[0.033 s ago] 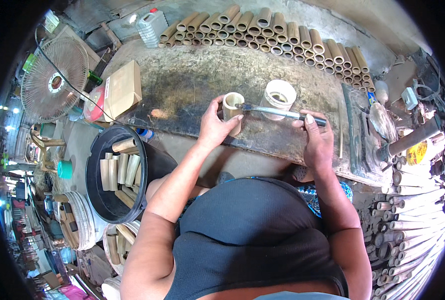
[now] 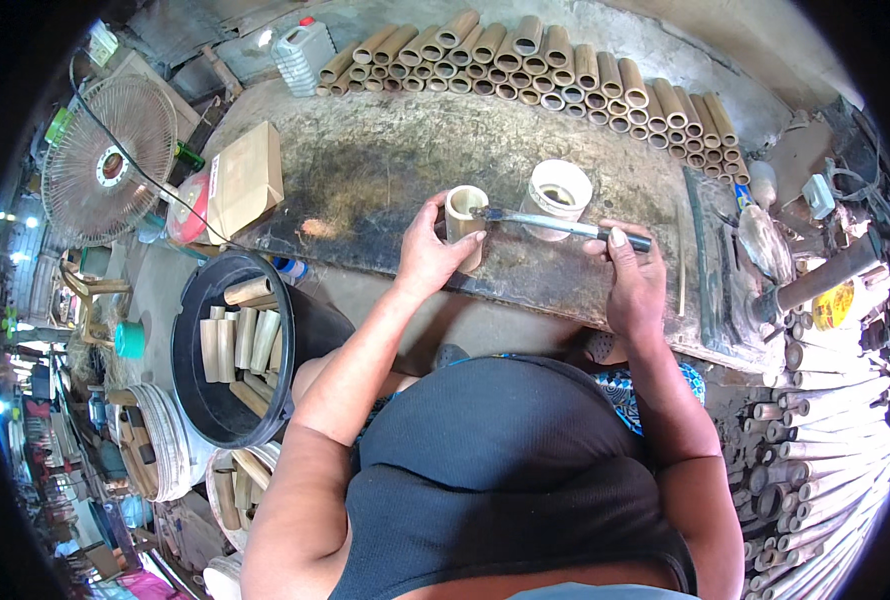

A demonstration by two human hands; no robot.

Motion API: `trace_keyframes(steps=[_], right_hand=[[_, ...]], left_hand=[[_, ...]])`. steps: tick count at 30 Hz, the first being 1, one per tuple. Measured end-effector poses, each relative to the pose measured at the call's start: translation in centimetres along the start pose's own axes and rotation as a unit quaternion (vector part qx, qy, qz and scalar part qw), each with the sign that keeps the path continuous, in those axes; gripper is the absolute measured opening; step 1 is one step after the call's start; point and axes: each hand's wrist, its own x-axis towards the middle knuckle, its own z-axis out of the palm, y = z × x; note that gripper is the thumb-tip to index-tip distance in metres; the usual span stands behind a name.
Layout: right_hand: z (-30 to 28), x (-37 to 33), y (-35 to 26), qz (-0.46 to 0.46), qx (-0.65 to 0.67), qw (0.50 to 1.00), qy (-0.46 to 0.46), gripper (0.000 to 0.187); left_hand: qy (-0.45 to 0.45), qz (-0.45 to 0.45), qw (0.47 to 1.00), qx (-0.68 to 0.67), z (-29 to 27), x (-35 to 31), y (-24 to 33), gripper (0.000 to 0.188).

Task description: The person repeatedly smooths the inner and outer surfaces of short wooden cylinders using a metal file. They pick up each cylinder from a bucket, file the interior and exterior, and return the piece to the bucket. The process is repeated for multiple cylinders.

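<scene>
My left hand (image 2: 433, 248) is wrapped round a short bamboo tube (image 2: 465, 232) near the workbench's front edge, its open end tilted up. My right hand (image 2: 633, 280) grips the dark handle of a slim metal-shafted tool (image 2: 550, 222). The tool's tip meets the rim of the tube; its exact shape is too small to make out. Behind the shaft stands a white plastic tub (image 2: 577, 175), open at the top, with something dark inside.
Bamboo tubes (image 2: 525, 75) are stacked along the back of the workbench (image 2: 365, 150). A cardboard box (image 2: 250, 175) and a fan (image 2: 110, 155) stand at left. A black bucket (image 2: 190, 400) of bamboo pieces is beside my left arm. More bamboo (image 2: 825, 450) is piled at right.
</scene>
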Motion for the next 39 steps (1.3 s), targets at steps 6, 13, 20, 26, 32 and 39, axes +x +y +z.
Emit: trace_keyframes(steps=[6,13,20,26,32,39], right_hand=[[0.4,0.2,0.2,-0.009,-0.018,1.000,0.014,0.025],[0.5,0.7,0.7,-0.012,0.005,1.000,0.014,0.025],[0.3,0.8,0.9,-0.018,-0.013,1.000,0.019,0.024],[0.2,1.0,1.0,-0.016,-0.020,1.000,0.011,0.024],[0.4,0.8,0.8,-0.030,-0.018,0.999,0.006,0.023],[0.6,0.9,0.3,-0.018,-0.037,0.999,0.015,0.023]], left_hand=[[-0.005,0.027,0.999,0.043,-0.4,0.3,-0.1,0.066],[-0.039,-0.020,0.999,-0.032,-1.0,0.5,-0.1,0.073],[0.003,-0.070,0.995,0.068,0.1,0.1,1.6,0.076],[0.023,-0.057,0.996,0.059,0.1,0.0,1.1,0.080],[0.066,-0.036,0.987,0.142,1.0,-0.5,1.1,0.081],[0.074,-0.005,0.990,0.116,1.3,-0.7,0.6,0.081]])
